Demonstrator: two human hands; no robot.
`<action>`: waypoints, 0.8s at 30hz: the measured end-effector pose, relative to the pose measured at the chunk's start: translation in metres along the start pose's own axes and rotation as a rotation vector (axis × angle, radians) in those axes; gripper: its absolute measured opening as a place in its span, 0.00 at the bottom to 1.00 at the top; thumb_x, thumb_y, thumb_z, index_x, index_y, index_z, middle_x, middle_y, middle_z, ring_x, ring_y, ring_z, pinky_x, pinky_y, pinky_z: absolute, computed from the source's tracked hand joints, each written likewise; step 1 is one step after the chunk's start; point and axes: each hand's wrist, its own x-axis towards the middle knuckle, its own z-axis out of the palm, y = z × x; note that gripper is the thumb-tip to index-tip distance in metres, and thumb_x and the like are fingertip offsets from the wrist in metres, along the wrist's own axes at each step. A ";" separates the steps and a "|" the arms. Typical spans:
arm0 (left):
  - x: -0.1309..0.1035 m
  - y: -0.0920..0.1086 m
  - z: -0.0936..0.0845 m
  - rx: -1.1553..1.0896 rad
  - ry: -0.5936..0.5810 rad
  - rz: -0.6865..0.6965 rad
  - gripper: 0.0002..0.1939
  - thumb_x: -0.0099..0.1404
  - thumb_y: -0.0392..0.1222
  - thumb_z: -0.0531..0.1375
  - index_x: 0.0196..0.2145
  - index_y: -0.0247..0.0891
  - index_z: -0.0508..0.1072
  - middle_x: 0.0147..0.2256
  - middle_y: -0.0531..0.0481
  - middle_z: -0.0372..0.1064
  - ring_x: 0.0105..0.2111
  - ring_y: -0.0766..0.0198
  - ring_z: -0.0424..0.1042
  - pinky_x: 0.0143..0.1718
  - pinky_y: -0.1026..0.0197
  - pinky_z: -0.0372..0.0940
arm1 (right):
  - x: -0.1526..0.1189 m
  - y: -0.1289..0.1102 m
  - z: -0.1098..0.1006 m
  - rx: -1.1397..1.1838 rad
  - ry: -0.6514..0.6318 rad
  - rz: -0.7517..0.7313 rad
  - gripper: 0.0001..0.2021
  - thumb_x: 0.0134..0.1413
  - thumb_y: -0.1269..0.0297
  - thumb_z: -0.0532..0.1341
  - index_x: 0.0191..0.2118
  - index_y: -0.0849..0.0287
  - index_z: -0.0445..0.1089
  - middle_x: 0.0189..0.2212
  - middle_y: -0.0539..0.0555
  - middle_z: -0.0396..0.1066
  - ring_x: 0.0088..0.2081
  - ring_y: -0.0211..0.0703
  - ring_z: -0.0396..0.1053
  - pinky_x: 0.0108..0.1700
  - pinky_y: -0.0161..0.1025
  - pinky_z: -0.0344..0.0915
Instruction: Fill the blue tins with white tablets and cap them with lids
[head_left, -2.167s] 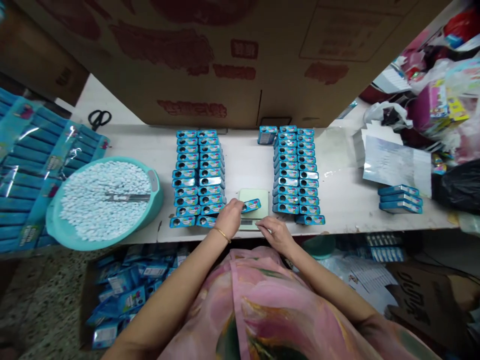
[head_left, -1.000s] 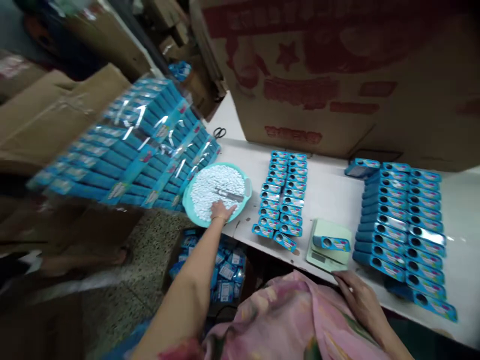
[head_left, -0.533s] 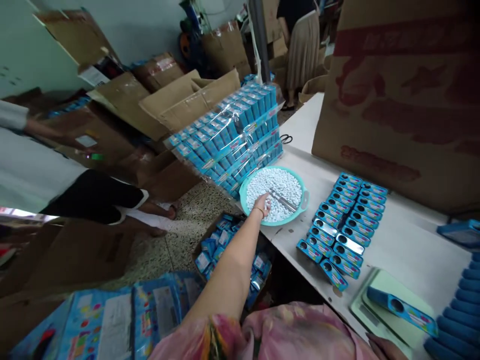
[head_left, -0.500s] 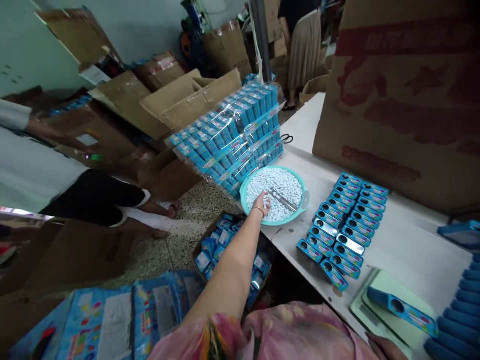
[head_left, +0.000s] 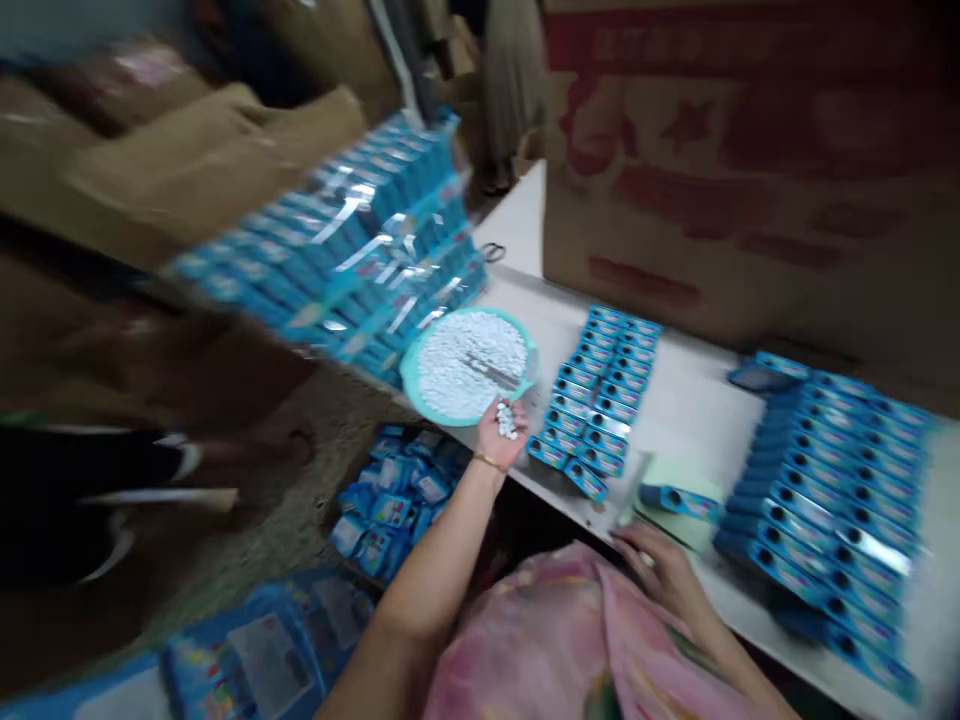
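Note:
My left hand (head_left: 501, 432), palm up, cups several small white pieces (head_left: 507, 420) just off the near edge of a turquoise basin (head_left: 414, 395). White pellets (head_left: 450, 365) fill the basin, and metal tongs (head_left: 491, 371) lie on them. My right hand (head_left: 656, 560) is at the table's front edge beside a pale green scale (head_left: 667, 535); a small white piece shows at its fingers. One blue box (head_left: 686, 503) lies on the scale. Between basin and scale, two rows of blue boxes (head_left: 598, 392) stand with round dark openings.
More blue boxes (head_left: 825, 500) stand at the right of the white table (head_left: 694, 395). Wrapped box stacks (head_left: 360, 250) rise behind the basin, near scissors (head_left: 492, 252). A large carton (head_left: 720, 170) stands behind; a carton of blue packets (head_left: 394, 500) sits below. A person's legs (head_left: 67, 500) show left.
The view has swung right. My left hand has come out of the pellets with a handful, palm up. My right hand has come further into view beside the scale.

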 end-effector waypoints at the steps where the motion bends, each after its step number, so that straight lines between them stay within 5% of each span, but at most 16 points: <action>1: -0.011 -0.017 0.001 0.014 -0.029 -0.075 0.13 0.61 0.39 0.46 0.22 0.35 0.63 0.23 0.52 0.58 0.21 0.73 0.60 0.21 0.69 0.59 | 0.008 -0.012 0.000 -0.004 -0.016 -0.038 0.11 0.54 0.63 0.50 0.35 0.56 0.69 0.30 0.54 0.71 0.33 0.40 0.69 0.35 0.35 0.67; 6: -0.042 -0.084 -0.004 0.122 0.023 -0.407 0.16 0.62 0.39 0.45 0.21 0.36 0.65 0.22 0.52 0.63 0.21 0.72 0.63 0.26 0.67 0.63 | 0.043 -0.037 0.008 -0.288 -0.079 -0.335 0.11 0.55 0.67 0.49 0.44 0.59 0.63 0.38 0.57 0.66 0.45 0.43 0.61 0.45 0.40 0.61; 10: -0.056 -0.114 -0.012 0.077 0.135 -0.533 0.16 0.62 0.36 0.44 0.24 0.36 0.68 0.24 0.52 0.68 0.27 0.71 0.68 0.32 0.67 0.64 | 0.039 -0.024 0.023 -0.598 -0.088 -0.272 0.14 0.52 0.73 0.51 0.46 0.68 0.59 0.45 0.63 0.61 0.47 0.50 0.58 0.45 0.44 0.61; 18: -0.075 -0.139 -0.015 0.085 0.253 -0.571 0.13 0.60 0.35 0.47 0.25 0.36 0.69 0.28 0.49 0.70 0.34 0.66 0.70 0.38 0.61 0.65 | 0.007 -0.006 0.019 -0.652 -0.176 -0.322 0.08 0.52 0.74 0.50 0.36 0.64 0.65 0.35 0.56 0.66 0.40 0.44 0.62 0.42 0.38 0.61; 24: -0.073 -0.147 -0.012 0.133 0.236 -0.626 0.12 0.60 0.36 0.47 0.27 0.35 0.69 0.30 0.47 0.70 0.35 0.65 0.70 0.37 0.60 0.65 | 0.008 0.004 0.014 -0.593 -0.178 -0.303 0.07 0.51 0.74 0.52 0.33 0.62 0.66 0.35 0.55 0.67 0.38 0.44 0.63 0.39 0.37 0.62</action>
